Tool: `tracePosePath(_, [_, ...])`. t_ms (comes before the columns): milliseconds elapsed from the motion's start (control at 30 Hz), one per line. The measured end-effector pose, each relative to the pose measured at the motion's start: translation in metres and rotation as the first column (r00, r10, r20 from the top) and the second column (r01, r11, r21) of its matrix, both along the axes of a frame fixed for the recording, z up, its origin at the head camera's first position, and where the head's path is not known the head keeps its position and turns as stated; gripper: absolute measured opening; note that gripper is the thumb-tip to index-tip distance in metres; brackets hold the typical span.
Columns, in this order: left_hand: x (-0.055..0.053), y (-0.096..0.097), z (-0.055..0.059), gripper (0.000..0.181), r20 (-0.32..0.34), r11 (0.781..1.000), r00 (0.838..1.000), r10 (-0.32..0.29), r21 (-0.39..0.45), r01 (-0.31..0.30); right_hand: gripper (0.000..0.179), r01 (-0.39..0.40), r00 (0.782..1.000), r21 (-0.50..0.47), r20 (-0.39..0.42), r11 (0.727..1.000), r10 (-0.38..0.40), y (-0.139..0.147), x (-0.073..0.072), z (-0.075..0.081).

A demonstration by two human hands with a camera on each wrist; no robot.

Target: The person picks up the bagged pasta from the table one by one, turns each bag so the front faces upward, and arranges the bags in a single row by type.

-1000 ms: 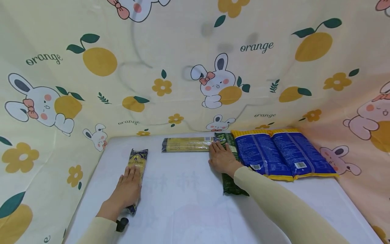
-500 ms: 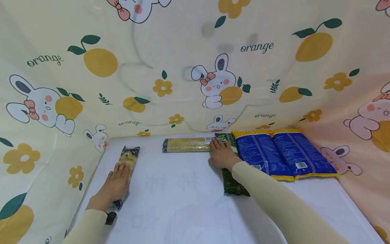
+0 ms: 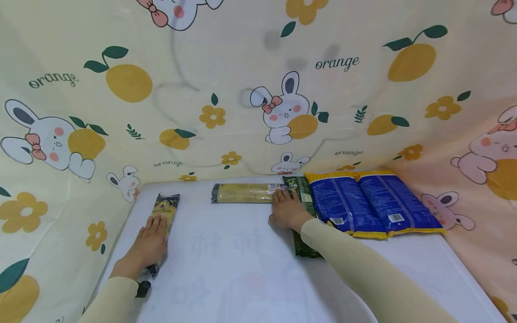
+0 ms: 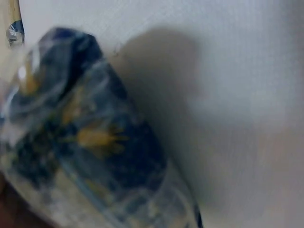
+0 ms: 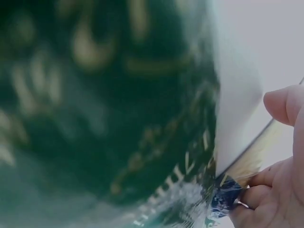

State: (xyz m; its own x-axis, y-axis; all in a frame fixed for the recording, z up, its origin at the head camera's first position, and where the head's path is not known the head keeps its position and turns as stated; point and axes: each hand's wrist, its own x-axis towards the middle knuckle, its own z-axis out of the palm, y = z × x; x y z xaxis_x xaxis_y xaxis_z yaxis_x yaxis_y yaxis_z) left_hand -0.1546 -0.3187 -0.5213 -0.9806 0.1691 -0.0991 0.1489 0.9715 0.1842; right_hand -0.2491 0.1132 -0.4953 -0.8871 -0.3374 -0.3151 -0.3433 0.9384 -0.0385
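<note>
A cloth printed with rabbits and oranges walls in the white worktop (image 3: 250,269) on three sides. My left hand (image 3: 148,244) lies flat, fingers straight, on a dark blue noodle packet (image 3: 163,220) near the worktop's left edge, its grip released. My right hand (image 3: 287,211) rests with relaxed fingers on the green packet (image 3: 304,244), its fingertips touching the end of the yellow packet (image 3: 242,193) at the back. Two blue packets (image 3: 371,202) lie just beside the green one.
</note>
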Motion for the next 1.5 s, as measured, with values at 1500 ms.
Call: tracePosePath(1500, [-0.070,0.186,0.003,0.071,-0.023,0.987,0.996,-0.090,0.128,0.092,0.059,-0.317,0.872,0.185,-0.328,0.930,0.363,-0.065,0.163,0.007])
